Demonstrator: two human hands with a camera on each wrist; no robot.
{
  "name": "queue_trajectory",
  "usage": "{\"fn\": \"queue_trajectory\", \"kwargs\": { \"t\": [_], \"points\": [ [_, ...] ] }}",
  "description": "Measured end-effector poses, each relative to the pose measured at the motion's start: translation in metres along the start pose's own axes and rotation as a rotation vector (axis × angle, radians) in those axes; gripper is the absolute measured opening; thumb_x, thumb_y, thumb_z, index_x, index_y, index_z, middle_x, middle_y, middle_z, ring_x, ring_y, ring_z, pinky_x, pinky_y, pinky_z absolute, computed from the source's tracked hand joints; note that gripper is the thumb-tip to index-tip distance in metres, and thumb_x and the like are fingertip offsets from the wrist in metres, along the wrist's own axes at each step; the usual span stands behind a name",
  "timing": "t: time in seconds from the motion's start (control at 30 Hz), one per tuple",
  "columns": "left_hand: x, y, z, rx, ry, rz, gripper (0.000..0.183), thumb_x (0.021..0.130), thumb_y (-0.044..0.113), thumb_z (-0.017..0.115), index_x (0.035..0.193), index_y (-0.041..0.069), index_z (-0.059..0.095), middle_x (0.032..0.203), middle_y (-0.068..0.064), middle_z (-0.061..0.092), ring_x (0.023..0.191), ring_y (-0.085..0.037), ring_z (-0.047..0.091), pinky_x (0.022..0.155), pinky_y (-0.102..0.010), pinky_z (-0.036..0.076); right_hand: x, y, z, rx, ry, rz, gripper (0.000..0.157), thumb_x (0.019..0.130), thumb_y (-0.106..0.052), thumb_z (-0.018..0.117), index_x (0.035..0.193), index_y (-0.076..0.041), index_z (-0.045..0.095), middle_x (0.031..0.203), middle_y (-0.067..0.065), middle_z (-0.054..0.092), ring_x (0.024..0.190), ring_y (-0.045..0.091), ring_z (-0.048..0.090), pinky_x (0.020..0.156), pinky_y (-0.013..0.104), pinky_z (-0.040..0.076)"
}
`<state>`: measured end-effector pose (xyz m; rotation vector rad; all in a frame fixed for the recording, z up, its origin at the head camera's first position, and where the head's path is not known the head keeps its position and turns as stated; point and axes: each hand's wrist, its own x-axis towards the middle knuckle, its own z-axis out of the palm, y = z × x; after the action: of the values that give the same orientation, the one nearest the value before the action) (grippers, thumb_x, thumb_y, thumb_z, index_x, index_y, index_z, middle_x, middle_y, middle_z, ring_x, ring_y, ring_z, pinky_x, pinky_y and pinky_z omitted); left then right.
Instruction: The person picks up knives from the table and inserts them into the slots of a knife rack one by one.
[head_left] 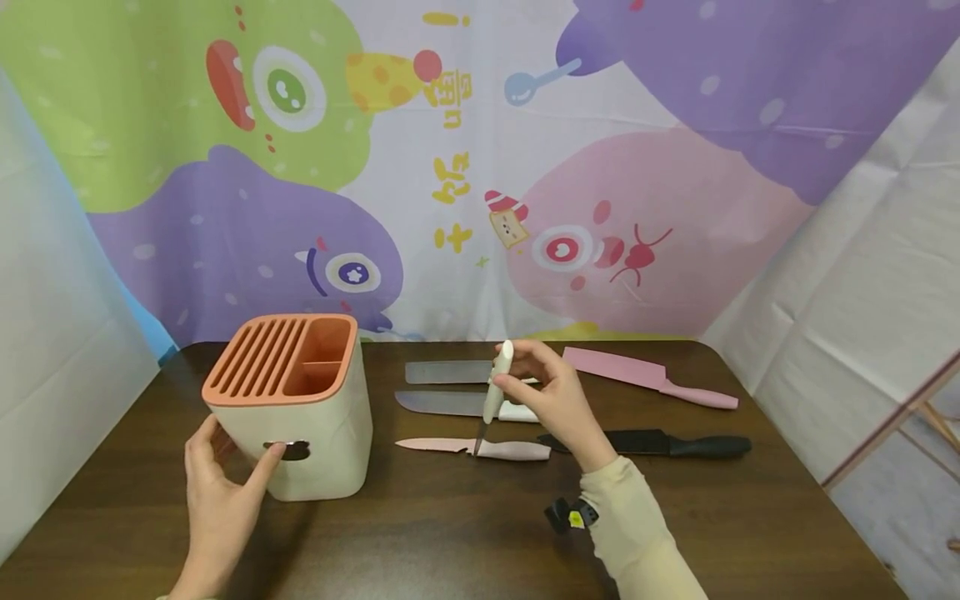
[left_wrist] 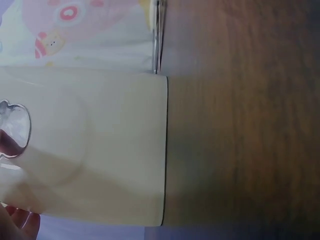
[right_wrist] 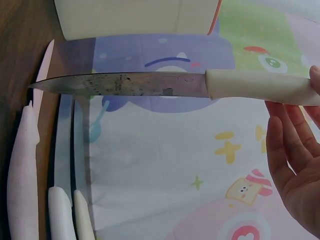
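Observation:
A cream knife block point(head_left: 330, 450) with an orange slotted top stands on the left of the table. My left hand point(head_left: 217, 500) holds its front left corner, thumb at the shiny emblem point(head_left: 292, 451) and fingers around the side. My right hand point(head_left: 555, 400) pinches the cream handle of a kitchen knife point(head_left: 497, 387) near its upper end. In the right wrist view its stained steel blade point(right_wrist: 135, 84) shows in full. The blade points down, its tip overlapping a pale pink knife point(head_left: 517, 451) that lies on the table.
Behind the pale pink knife lie two steel-bladed knives point(head_left: 442, 402) with light handles. On the right are a pink cleaver point(head_left: 615, 365) and a black knife point(head_left: 705, 447). A cartoon-printed cloth point(head_left: 480, 283) hangs along the table's back edge.

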<state>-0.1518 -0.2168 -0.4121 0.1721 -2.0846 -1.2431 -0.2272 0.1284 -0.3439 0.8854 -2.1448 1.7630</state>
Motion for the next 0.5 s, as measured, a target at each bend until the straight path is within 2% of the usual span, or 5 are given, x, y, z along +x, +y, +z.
{"fn": "queue_trajectory", "kwargs": {
  "t": [0.1, 0.27, 0.33, 0.5],
  "points": [
    [0.001, -0.001, 0.0, -0.007, 0.002, 0.014, 0.077, 0.072, 0.003, 0.075, 0.137, 0.012, 0.035, 0.117, 0.011, 0.035, 0.104, 0.002, 0.036, 0.085, -0.009, 0.031, 0.001, -0.001, 0.001, -0.038, 0.001, -0.017, 0.034, 0.081, -0.004, 0.066, 0.114, -0.005, 0.056, 0.093, 0.013, 0.062, 0.081, 0.012, 0.061, 0.07, 0.031, 0.052],
    [0.005, -0.028, 0.003, -0.042, 0.032, 0.06, 0.074, 0.071, 0.007, 0.076, 0.135, 0.014, 0.038, 0.122, -0.001, 0.039, 0.107, -0.002, 0.04, 0.087, -0.008, 0.032, 0.004, -0.001, 0.003, -0.093, -0.007, -0.038, 0.037, 0.081, -0.007, 0.067, 0.116, -0.008, 0.057, 0.093, 0.009, 0.061, 0.08, 0.012, 0.062, 0.072, 0.034, 0.051],
    [0.005, -0.026, 0.002, -0.038, 0.042, 0.076, 0.075, 0.07, 0.004, 0.076, 0.135, 0.014, 0.038, 0.121, 0.002, 0.039, 0.107, -0.001, 0.04, 0.087, -0.007, 0.032, 0.004, -0.001, 0.004, -0.103, -0.013, -0.041, 0.037, 0.081, -0.008, 0.067, 0.117, -0.009, 0.056, 0.094, 0.008, 0.061, 0.079, 0.012, 0.062, 0.07, 0.033, 0.051],
    [0.0, 0.006, -0.003, -0.001, 0.087, 0.15, 0.084, 0.064, -0.009, 0.075, 0.136, 0.011, 0.036, 0.119, 0.018, 0.033, 0.107, 0.002, 0.037, 0.086, -0.007, 0.035, 0.005, -0.004, 0.006, -0.122, -0.015, -0.04, 0.038, 0.08, -0.009, 0.068, 0.117, -0.01, 0.056, 0.094, 0.007, 0.061, 0.077, 0.013, 0.062, 0.072, 0.031, 0.05]
  ]
}}
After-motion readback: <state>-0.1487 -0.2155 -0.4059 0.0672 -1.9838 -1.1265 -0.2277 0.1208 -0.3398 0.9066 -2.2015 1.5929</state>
